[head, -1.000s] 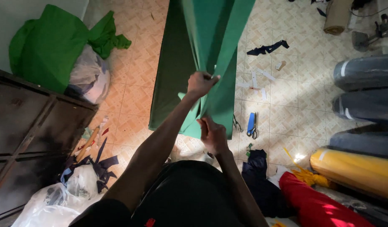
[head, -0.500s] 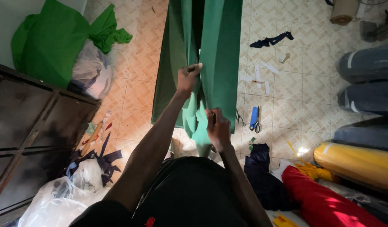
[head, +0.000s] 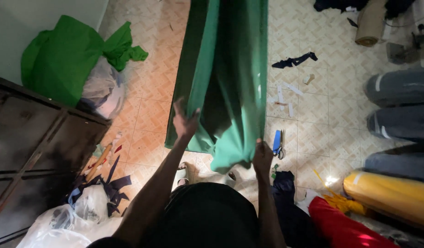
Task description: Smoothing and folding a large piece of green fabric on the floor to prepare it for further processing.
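A long green cloth (head: 230,69) hangs in front of me and runs away over the tiled floor. My left hand (head: 184,121) grips its left edge, raised at about chest height. My right hand (head: 262,156) holds the lower right corner of the cloth, lower and closer to my body. The cloth sags in folds between the two hands. My dark clothing fills the bottom of the view, and a foot in a pale sandal (head: 181,173) shows beneath the cloth.
Blue-handled scissors (head: 278,143) lie on the floor right of the cloth. Fabric rolls, grey (head: 400,87) and yellow (head: 395,195), are stacked at right. A dark cabinet (head: 33,147) stands left, with a green fabric pile (head: 65,57) and plastic bags (head: 60,220).
My hands have spread apart: the left moved left and lower, the right moved right. The cloth between them has opened wider and now sags in folds.
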